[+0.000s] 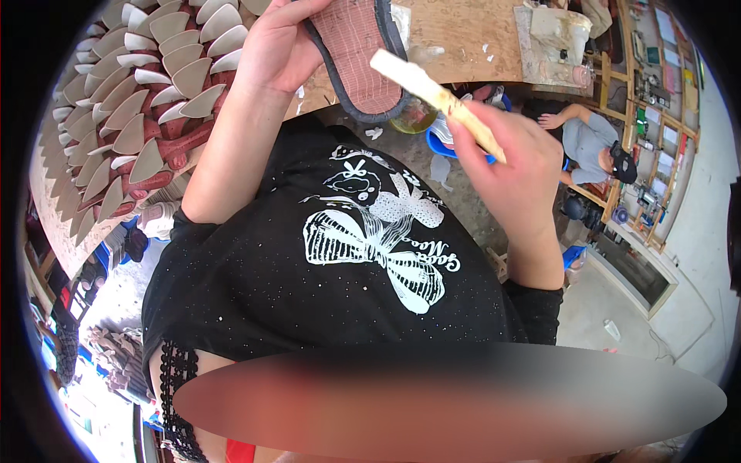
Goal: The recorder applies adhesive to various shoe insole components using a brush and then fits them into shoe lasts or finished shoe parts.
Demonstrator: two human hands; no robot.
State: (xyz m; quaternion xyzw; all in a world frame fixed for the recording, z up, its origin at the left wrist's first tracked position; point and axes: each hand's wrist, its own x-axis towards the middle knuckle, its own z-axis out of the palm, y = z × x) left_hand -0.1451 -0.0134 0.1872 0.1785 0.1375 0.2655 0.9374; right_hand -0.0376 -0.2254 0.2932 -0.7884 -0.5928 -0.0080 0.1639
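My left hand (279, 54) grips the edge of a slipper sole (353, 55) at the top middle. The sole has a reddish-brown woven face and a dark grey rim, and its upper end runs out of view. Closed around a pale, stick-like brush (432, 94) is my right hand (523, 154). The brush's whitish end points up and left and overlaps the sole's right edge; whether the two touch, I cannot tell.
Rows of maroon shoe pieces (179, 148) with beige pointed flaps cover the table at left. A wooden worktop (463, 35) lies ahead, with a white container (562, 32) on it. Below stands a blue basin (441, 147). Another person (590, 147) is at right, near shelves.
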